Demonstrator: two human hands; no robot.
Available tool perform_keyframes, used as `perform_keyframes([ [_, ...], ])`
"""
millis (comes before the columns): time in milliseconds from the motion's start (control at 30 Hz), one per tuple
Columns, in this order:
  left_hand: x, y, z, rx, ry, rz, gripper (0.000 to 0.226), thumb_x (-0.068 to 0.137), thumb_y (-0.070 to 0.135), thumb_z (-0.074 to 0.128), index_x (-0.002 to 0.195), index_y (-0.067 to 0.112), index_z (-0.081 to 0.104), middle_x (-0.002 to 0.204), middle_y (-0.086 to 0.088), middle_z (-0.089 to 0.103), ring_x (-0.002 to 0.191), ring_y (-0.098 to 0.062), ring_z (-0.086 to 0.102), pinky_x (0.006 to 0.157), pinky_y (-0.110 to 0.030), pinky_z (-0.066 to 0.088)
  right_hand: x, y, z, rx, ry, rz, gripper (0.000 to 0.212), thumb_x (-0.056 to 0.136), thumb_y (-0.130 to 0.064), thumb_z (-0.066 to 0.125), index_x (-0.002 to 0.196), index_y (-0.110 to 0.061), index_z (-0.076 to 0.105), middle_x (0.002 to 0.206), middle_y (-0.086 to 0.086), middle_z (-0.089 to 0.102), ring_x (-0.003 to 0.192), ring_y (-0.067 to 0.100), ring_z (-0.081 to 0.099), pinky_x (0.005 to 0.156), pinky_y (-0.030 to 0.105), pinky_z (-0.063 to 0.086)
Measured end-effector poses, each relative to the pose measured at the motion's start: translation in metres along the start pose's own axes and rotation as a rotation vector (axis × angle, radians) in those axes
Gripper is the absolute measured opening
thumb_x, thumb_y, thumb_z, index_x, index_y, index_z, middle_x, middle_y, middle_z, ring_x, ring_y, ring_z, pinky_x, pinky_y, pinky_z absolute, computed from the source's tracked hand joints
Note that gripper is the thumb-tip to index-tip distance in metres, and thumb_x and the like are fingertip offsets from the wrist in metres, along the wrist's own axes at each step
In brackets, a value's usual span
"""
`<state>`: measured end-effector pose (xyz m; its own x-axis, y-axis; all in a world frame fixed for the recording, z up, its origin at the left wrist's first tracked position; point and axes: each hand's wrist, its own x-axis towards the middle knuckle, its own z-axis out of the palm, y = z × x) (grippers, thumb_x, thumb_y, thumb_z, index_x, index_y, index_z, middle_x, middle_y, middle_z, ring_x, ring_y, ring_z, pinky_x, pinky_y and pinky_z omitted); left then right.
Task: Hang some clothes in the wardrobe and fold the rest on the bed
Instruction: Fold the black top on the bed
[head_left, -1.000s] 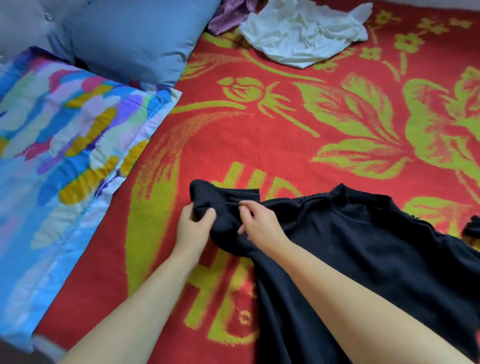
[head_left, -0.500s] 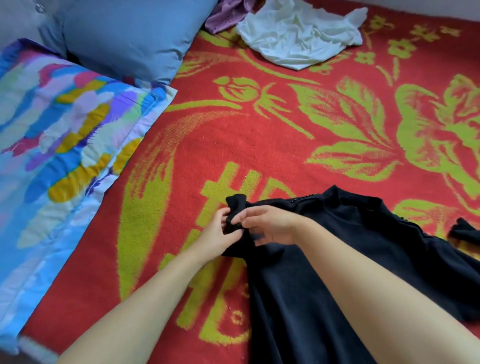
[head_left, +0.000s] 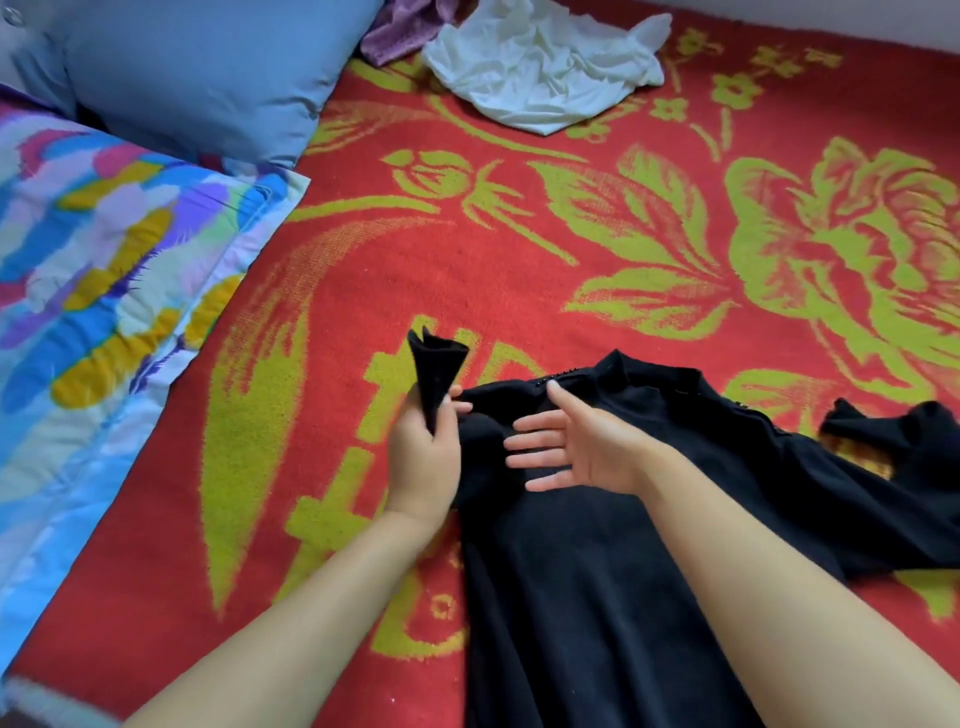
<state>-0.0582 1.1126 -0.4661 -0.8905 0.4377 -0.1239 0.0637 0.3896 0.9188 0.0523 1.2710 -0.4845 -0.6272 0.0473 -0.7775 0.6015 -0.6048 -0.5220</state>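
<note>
Left hand (head_left: 423, 452) pinching black garment (head_left: 597, 545) sleeve, right hand (head_left: 582, 447) spread

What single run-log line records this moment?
left hand grips sleeve | right hand open over black garment | bed

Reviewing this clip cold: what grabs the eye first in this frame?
The red blanket with big yellow-green flowers fills the frame. At bottom centre a black garment lies spread on it; the left hand grips its bunched sleeve upright while the right hand is open above the chest. A crumpled white cloth sits at the top.
</note>
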Motion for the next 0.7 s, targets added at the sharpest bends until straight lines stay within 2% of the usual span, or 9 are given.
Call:
perform_keyframes([
  [33, -0.019, 0.016, 0.007, -0.074, -0.137, 0.135, 0.015, 0.096, 0.016, 0.046, 0.103, 0.021, 0.058, 0.097, 0.003, 0.067, 0.094, -0.01, 0.062, 0.084, -0.017, 0.042, -0.012, -0.003, -0.011, 0.059, -0.043, 0.018, 0.071, 0.091, -0.066, 0.036, 0.12, -0.006, 0.061, 0.114, 0.012, 0.069, 0.104, 0.027, 0.067, 0.077, 0.046, 0.057],
  [133, -0.088, 0.035, 0.028, -0.081, -0.86, 0.385, 0.04, 0.093, 0.02, 0.05, 0.133, 0.019, 0.047, 0.133, 0.014, 0.049, 0.127, 0.005, 0.041, 0.106, -0.014, 0.03, -0.041, -0.001, -0.036, -0.088, -0.099, 0.102, 0.075, 0.079, -0.076, 0.044, 0.116, -0.014, 0.067, 0.095, 0.01, 0.07, 0.08, 0.02, 0.068, 0.063, 0.029, 0.054],
  [200, -0.115, 0.024, 0.034, 0.067, -1.086, 0.524, 0.057, 0.091, 0.021, 0.052, 0.146, 0.014, 0.036, 0.15, 0.005, 0.035, 0.14, 0.0, 0.027, 0.115, -0.017, 0.02, -0.051, 0.015, -0.046, -0.422, -0.02, 0.146, 0.055, 0.085, -0.053, 0.063, 0.129, -0.02, 0.056, 0.107, 0.012, 0.066, 0.072, 0.018, 0.058, 0.053, 0.026, 0.047],
  [300, -0.109, 0.001, 0.03, 0.108, -0.772, 0.588, 0.038, 0.078, 0.001, 0.046, 0.11, 0.004, 0.066, 0.111, -0.008, 0.063, 0.107, -0.019, 0.056, 0.098, -0.033, 0.044, -0.062, 0.054, -0.058, -0.85, 0.196, 0.209, 0.032, 0.088, -0.006, 0.051, 0.119, -0.015, 0.052, 0.102, 0.005, 0.059, 0.076, 0.017, 0.064, 0.053, 0.032, 0.057],
  [367, -0.083, -0.017, 0.024, 0.181, -0.517, 0.441, 0.035, 0.07, -0.011, 0.043, 0.093, 0.002, 0.065, 0.092, -0.008, 0.059, 0.09, -0.023, 0.056, 0.085, -0.041, 0.047, -0.071, 0.085, -0.07, -1.018, 0.263, 0.401, 0.029, 0.085, -0.003, 0.042, 0.11, -0.011, 0.054, 0.103, 0.012, 0.062, 0.083, 0.03, 0.069, 0.051, 0.036, 0.057],
  [467, -0.041, -0.047, 0.01, 0.443, -0.285, 0.191, 0.041, 0.076, -0.015, 0.044, 0.11, 0.002, 0.061, 0.107, -0.013, 0.056, 0.103, -0.032, 0.054, 0.091, -0.039, 0.043, -0.076, 0.122, -0.077, -1.221, 0.178, 0.615, 0.031, 0.084, -0.013, 0.044, 0.111, -0.004, 0.057, 0.11, 0.018, 0.067, 0.081, 0.03, 0.069, 0.052, 0.031, 0.054],
  [533, -0.019, -0.055, 0.006, 0.557, -0.279, 0.154, 0.053, 0.08, -0.012, 0.045, 0.129, 0.005, 0.053, 0.127, -0.014, 0.051, 0.119, -0.033, 0.047, 0.1, -0.039, 0.038, -0.073, 0.138, -0.077, -1.25, 0.217, 0.409, 0.026, 0.086, -0.024, 0.052, 0.107, -0.012, 0.061, 0.111, 0.007, 0.067, 0.093, 0.023, 0.064, 0.065, 0.026, 0.047],
  [633, 0.008, -0.055, 0.023, 0.728, -0.533, 0.52, 0.067, 0.082, -0.007, 0.048, 0.145, 0.013, 0.038, 0.151, -0.011, 0.034, 0.14, -0.029, 0.029, 0.113, -0.045, 0.028, -0.071, 0.143, -0.074, -1.01, 0.272, 0.101, 0.009, 0.084, -0.025, 0.056, 0.09, -0.023, 0.063, 0.092, -0.007, 0.067, 0.089, 0.014, 0.061, 0.07, 0.024, 0.044],
  [700, 0.019, -0.049, 0.045, 0.972, -0.758, 0.746, 0.071, 0.089, 0.003, 0.048, 0.152, 0.02, 0.02, 0.16, -0.003, 0.013, 0.148, -0.022, 0.008, 0.119, -0.045, 0.012, -0.077, 0.139, -0.07, -0.843, 0.251, 0.044, 0.018, 0.085, -0.027, 0.053, 0.094, -0.014, 0.061, 0.088, -0.002, 0.067, 0.08, 0.012, 0.058, 0.082, 0.037, 0.05],
])
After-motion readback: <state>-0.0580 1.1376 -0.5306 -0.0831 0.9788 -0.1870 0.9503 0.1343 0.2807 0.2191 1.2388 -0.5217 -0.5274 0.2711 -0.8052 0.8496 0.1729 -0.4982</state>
